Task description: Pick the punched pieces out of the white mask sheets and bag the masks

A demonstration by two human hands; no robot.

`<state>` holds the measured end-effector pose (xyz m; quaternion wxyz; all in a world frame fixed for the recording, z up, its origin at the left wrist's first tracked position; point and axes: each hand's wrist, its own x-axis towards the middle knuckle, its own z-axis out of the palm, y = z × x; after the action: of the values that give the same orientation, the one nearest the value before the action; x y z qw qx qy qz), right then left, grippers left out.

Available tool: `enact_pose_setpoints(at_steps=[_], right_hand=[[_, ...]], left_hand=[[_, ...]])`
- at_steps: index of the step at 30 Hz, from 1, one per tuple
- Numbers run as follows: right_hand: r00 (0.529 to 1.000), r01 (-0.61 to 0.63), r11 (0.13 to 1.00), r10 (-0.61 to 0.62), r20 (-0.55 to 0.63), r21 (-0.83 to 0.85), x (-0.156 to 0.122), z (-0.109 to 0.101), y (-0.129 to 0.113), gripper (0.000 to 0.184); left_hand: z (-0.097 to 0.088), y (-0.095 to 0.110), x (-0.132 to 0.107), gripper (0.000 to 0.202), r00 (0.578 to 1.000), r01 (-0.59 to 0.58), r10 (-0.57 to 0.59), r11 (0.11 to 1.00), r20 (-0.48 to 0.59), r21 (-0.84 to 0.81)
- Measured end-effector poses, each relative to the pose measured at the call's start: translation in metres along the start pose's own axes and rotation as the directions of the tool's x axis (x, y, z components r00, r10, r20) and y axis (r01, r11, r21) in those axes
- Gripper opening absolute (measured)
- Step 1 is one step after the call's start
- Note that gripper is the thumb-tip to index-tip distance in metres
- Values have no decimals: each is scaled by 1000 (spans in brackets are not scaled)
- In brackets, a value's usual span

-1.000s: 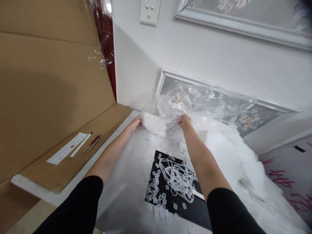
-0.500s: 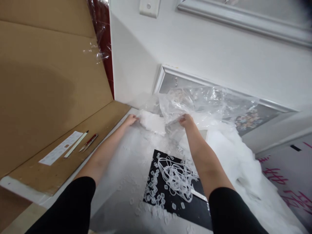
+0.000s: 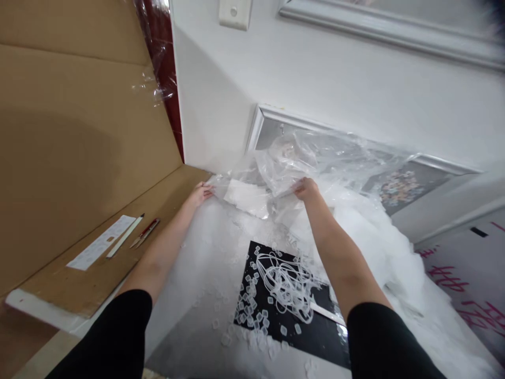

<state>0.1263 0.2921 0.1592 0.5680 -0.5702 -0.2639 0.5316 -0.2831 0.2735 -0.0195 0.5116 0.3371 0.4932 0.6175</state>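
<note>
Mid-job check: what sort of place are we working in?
Probably a small workshop or packing corner: snips, a heap of white cords and crumpled clear plastic are all in view.

On my feed, a pale table [image 3: 189,342] carries a black board [image 3: 311,345] under a tangle of white cord [image 3: 291,295], with small translucent squares [image 3: 249,310] scattered partly on that board, partly on the table itself. Along the left side I see brown cardboard [image 3: 74,287] bearing a paper strip [image 3: 98,246], a pale stick [image 3: 125,237] and red-handled snips [image 3: 149,228]. Soft white sheets [image 3: 390,252] heap up on the right, while a small white stack [image 3: 246,198] and crumpled clear plastic [image 3: 282,171] occupy the far side.
</note>
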Motion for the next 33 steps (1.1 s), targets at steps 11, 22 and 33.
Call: enact_pose_setpoints(at_steps=[11, 22, 33], right_hand=[[999, -17, 996, 13, 46, 84, 6, 2, -13, 23], [996, 4, 998, -10, 93, 64, -9, 0, -25, 21], [910, 351, 915, -283, 304, -197, -87, 38, -30, 24]], left_hand=[[-26, 4, 3, 26, 966, -121, 128, 992, -225, 49], [-35, 17, -14, 12, 910, -113, 257, 909, -327, 401], [7, 61, -53, 19, 787, -372, 543, 797, -293, 477]])
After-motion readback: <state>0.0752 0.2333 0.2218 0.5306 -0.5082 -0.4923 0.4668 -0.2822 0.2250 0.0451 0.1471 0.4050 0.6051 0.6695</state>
